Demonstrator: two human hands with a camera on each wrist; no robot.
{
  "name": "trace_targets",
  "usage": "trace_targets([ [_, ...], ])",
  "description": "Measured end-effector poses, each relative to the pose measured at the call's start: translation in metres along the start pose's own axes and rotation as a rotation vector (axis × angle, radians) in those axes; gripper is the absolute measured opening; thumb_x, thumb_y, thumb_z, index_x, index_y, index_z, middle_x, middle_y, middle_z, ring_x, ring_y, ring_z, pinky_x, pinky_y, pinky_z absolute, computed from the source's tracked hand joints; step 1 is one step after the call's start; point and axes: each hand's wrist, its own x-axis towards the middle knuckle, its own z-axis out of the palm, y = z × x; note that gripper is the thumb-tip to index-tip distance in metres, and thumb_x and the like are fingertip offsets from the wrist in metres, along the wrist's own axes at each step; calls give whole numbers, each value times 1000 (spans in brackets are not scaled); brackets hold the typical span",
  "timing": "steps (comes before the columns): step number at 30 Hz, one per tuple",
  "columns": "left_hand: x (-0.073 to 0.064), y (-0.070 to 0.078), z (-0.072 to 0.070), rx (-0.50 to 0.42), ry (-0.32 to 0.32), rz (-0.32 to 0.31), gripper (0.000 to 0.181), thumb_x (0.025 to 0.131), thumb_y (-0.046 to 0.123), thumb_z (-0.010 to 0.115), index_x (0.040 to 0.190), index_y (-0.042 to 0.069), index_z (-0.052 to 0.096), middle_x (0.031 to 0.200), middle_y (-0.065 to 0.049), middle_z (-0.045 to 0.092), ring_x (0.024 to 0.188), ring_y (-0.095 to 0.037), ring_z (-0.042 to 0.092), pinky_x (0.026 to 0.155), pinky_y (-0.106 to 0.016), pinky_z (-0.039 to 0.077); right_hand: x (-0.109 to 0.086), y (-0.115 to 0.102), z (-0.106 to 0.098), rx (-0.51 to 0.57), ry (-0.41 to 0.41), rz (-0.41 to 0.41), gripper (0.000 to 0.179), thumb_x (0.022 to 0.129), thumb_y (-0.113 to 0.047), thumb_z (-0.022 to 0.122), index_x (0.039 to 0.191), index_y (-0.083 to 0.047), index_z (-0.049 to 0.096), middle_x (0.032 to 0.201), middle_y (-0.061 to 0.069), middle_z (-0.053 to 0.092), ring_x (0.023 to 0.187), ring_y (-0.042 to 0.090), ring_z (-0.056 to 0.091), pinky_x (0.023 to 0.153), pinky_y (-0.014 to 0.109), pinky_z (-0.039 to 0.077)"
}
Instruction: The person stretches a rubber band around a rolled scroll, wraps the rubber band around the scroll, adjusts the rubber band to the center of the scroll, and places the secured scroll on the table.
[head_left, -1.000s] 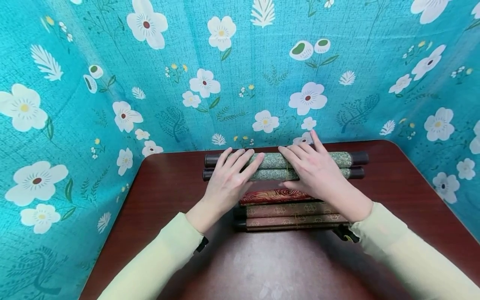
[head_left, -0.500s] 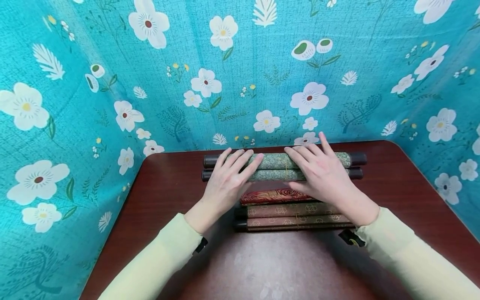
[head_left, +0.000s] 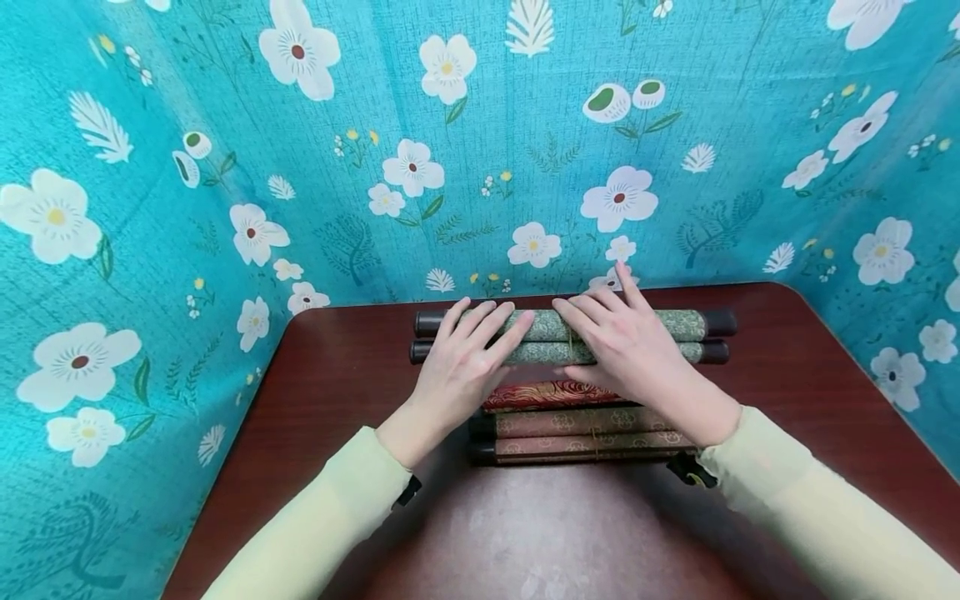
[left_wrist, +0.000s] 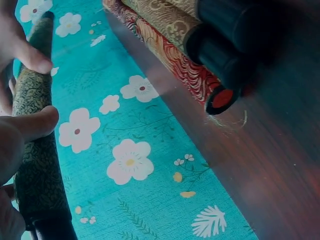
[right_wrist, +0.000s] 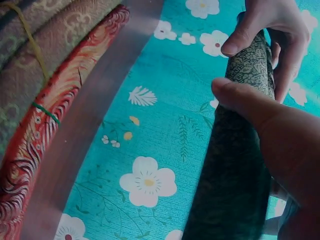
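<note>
Two parallel green patterned scroll rolls (head_left: 546, 328) with dark end knobs (head_left: 722, 322) lie close together across both my hands. A thin yellow cord circles them near the middle. My left hand (head_left: 459, 360) grips the rolls toward their left end, fingers over the far side and thumb on the near side. Around the right half curls my right hand (head_left: 630, 342), its index or another finger partly raised. In the left wrist view the green scroll (left_wrist: 35, 97) appears above the cloth, with thumbs pressed on its near face. The right wrist view shows the same scroll (right_wrist: 232, 155); most fingertips are hidden behind it.
Nearer me on the dark red table (head_left: 330, 392) lie a red swirl-patterned scroll (head_left: 551, 394) and brown patterned rolls (head_left: 562, 435) with black knobs, side by side. A blue floral cloth (head_left: 480, 208) hangs behind and at both sides.
My right hand shifted slightly right along the green scroll, then back left. The scroll sits marginally further right now. My left hand keeps its hold.
</note>
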Motion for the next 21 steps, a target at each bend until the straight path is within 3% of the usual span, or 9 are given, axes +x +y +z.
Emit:
trace_targets([
  [4, 0, -1, -1, -7, -11, -5, 84, 77, 27, 100, 150, 14, 62, 144, -12, 66, 132, -32, 61, 118, -56, 42, -8, 2, -4, 20, -4, 59, 107, 67, -59, 98, 146, 2, 59, 128, 23, 70, 122, 45, 62, 122, 72, 27],
  [8, -2, -3, -3, -12, -10, -19, 85, 76, 27, 100, 150, 14, 62, 143, -12, 66, 132, -31, 61, 118, -56, 42, -13, 6, -7, 27, -19, 100, 103, 67, -53, 100, 144, 2, 60, 130, 23, 69, 121, 44, 62, 123, 72, 24],
  [14, -5, -2, -2, -20, -12, -10, 87, 73, 26, 102, 150, 14, 63, 143, -13, 67, 131, -32, 62, 117, -57, 44, -12, 4, -3, 38, -57, 96, 95, 66, -48, 100, 139, 1, 64, 127, 19, 70, 122, 41, 61, 121, 73, 27],
  [21, -2, 2, -1, -48, -9, -5, 87, 73, 22, 102, 150, 14, 63, 144, -13, 66, 132, -32, 61, 117, -58, 43, -8, 1, 2, 44, -10, 73, 96, 60, -48, 103, 134, 1, 66, 123, 18, 71, 119, 42, 62, 120, 72, 31],
])
